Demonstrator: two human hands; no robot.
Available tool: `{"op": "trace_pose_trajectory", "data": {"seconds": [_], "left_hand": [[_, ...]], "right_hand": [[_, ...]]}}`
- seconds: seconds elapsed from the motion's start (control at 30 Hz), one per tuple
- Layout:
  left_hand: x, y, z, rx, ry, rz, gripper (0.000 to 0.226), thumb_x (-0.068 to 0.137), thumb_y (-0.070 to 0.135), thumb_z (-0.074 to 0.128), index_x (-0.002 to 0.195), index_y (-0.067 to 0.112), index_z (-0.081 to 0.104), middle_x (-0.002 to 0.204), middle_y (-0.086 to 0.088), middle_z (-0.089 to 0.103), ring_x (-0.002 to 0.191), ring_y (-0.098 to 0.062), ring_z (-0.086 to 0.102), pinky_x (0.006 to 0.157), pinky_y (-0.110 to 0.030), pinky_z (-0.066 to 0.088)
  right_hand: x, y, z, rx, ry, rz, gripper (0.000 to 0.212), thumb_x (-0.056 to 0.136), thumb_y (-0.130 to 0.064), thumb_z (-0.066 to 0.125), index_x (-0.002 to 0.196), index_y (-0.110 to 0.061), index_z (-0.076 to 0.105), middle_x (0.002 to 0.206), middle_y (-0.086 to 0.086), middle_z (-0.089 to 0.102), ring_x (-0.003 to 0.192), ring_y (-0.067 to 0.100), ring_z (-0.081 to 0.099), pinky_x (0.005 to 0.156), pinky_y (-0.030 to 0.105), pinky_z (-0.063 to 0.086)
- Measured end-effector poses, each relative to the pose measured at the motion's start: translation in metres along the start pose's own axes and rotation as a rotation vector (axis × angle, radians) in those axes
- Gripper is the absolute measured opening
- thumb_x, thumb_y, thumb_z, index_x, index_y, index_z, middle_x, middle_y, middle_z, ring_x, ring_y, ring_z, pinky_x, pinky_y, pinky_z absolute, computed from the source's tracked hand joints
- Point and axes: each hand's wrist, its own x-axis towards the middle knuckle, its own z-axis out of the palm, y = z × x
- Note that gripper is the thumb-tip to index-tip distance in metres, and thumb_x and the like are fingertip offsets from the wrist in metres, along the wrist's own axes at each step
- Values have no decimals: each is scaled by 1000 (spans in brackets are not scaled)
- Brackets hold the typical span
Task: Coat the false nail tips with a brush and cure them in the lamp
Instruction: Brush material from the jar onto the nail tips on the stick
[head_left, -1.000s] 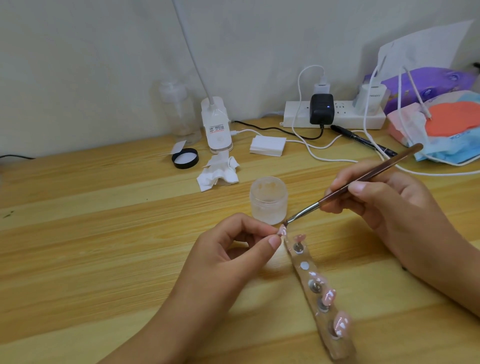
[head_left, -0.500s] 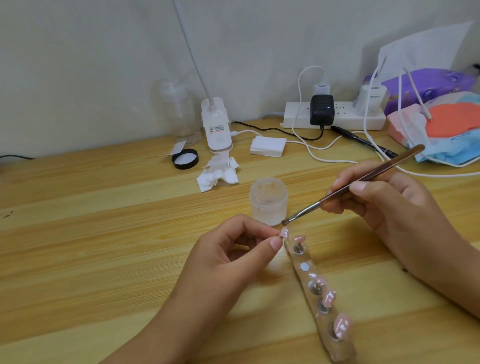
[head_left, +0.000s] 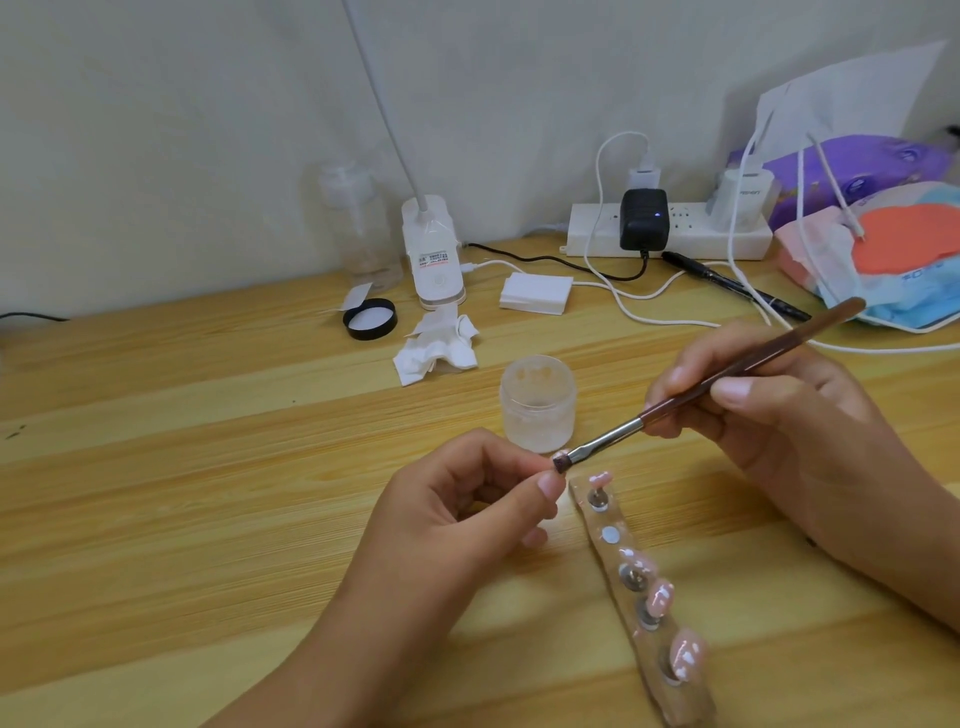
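After a brief lift, the brush (head_left: 608, 436) pinched in the right hand (head_left: 769, 415) meets what looks like the nail tip (head_left: 564, 452) pinched by the left hand (head_left: 467, 514) again, so coating continues.

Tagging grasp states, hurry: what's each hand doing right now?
Left hand: pinching a small nail tip, barely visible between thumb and forefinger.
Right hand: holding the brush by its handle.
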Motion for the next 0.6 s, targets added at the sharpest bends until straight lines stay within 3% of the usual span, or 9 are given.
{"op": "trace_pose_trajectory", "data": {"seconds": [0.2,0.37,0.6], "left_hand": [[1,-2,-1,5,11,1,4,73,25,71,73,22,73,69,0,69,64,-8,63,60,-14,49],[2,-3,-2,-12,23,-18,14,73,28,73,88,27,70,83,-3,75,77,-13,69,68,-19,53],[1,-3,-2,0,-46,0,13,74,36,73,81,28,67,88,-2,75,82,-10,67,71,-17,50]], "right_hand": [[2,3,-5,-69,117,34,32,81,-7,46,77,-21,73,78,9,70,78,20,70,73,24,55],[6,3,-5,-24,166,43,35,81,-7,42,75,-20,74,74,10,71,73,19,69,69,23,55],[7,3,-6,2,188,48,34,81,-8,43,74,-20,74,73,9,71,72,18,68,68,23,55]]}}
